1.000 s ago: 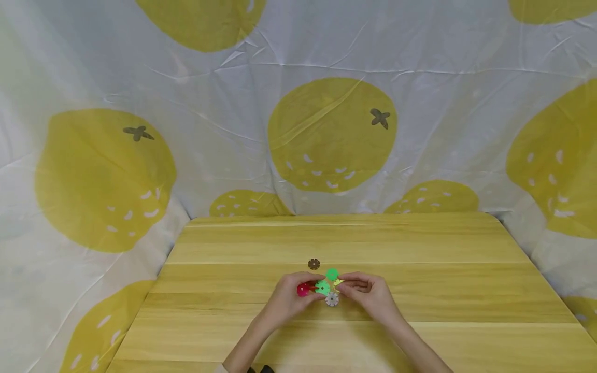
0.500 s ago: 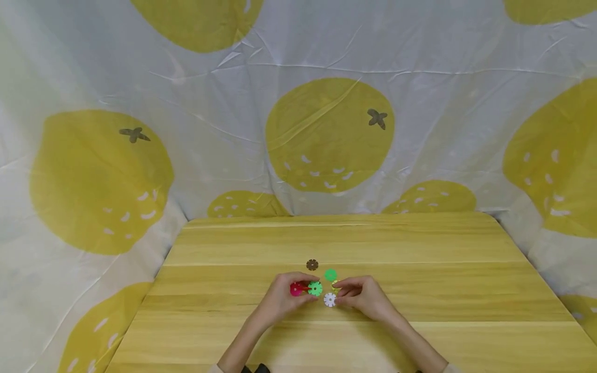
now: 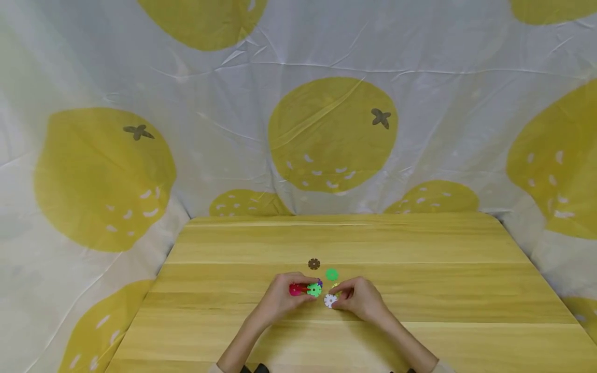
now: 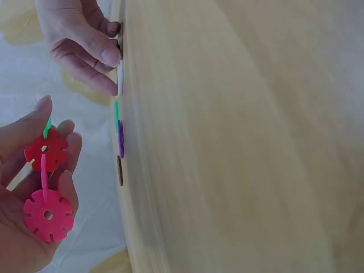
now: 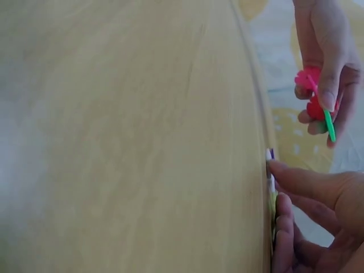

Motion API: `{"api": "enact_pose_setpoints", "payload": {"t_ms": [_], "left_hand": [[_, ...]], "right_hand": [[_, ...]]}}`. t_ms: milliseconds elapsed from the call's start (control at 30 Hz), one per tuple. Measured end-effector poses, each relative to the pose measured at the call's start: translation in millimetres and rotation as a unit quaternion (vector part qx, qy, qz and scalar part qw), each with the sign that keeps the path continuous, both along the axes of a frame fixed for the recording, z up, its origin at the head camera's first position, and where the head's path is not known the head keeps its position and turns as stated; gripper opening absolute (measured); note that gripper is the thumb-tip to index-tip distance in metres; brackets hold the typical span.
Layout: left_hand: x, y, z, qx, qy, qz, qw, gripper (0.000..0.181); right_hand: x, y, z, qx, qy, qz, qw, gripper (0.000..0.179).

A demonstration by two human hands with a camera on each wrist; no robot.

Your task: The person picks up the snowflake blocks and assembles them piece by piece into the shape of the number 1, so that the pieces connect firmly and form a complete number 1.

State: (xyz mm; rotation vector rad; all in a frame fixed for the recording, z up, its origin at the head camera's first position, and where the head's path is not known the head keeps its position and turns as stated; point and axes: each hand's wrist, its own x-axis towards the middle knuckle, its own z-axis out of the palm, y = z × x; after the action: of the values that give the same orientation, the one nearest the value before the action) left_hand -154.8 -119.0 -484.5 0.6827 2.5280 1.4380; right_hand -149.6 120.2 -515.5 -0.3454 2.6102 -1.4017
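Note:
My left hand (image 3: 282,298) holds a chain of notched plastic discs slotted together above the table. The chain shows a pink disc (image 4: 49,216), a red disc (image 4: 46,149) and a bright green disc (image 3: 314,290) at its free end. Another pink disc sits edge-on between the pink and red ones. To the right, my right hand (image 3: 361,298) pinches a white notched disc (image 3: 330,301) at the tabletop with thumb and fingertip. A yellow disc (image 3: 335,288) lies partly hidden behind those fingers.
On the wooden table (image 3: 420,243) lie a brown disc (image 3: 314,264), a loose green disc (image 3: 331,274) and a purple disc (image 3: 320,283), mostly covered by the left hand's chain. A lemon-print cloth (image 3: 233,129) hangs behind the table's far edge.
Away from the yellow disc, my right hand has shifted left and nearer onto the white disc. My left hand has drawn slightly left with the chain, uncovering part of the purple disc.

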Motion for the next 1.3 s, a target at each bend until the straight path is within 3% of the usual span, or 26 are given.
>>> {"api": "enact_pose_setpoints", "payload": {"t_ms": [133,233,367,500,633,867,1000,1300], "left_hand": [[0.6,-0.2,-0.4,-0.006,0.006,0.0,1.0,0.033],[0.8,0.5,-0.6,-0.009,0.007,0.003,0.9999,0.032],[1.0,1.8,0.3,-0.011,0.006,0.011,0.9999,0.032],[1.0,3.4,1.4,-0.002,-0.003,0.023,0.9997,0.031],[1.4,4.4,2.8,0.015,-0.012,0.029,0.9994,0.029],[2.3,4.6,3.3,0.017,-0.015,0.021,0.9995,0.027],[2.7,6.5,3.6,0.016,-0.01,0.005,0.9998,0.028],[6.0,10.4,7.4,0.026,-0.023,-0.013,0.9993,0.03]], "right_hand": [[3.1,0,1.3,0.027,0.013,-0.007,0.9995,0.021],[5.9,3,2.6,0.013,0.007,-0.01,0.9998,0.026],[6.6,9,2.0,-0.088,-0.042,0.001,0.9953,0.025],[6.0,19,-0.1,-0.19,-0.089,0.019,0.9775,0.021],[5.2,26,-1.7,-0.226,-0.09,0.025,0.9697,0.023],[4.5,27,-2.5,-0.23,-0.033,0.043,0.9717,0.023],[6.9,23,-0.2,-0.21,-0.001,0.031,0.9773,0.022],[10.1,20,4.4,-0.205,0.019,0.009,0.9786,0.022]]}}
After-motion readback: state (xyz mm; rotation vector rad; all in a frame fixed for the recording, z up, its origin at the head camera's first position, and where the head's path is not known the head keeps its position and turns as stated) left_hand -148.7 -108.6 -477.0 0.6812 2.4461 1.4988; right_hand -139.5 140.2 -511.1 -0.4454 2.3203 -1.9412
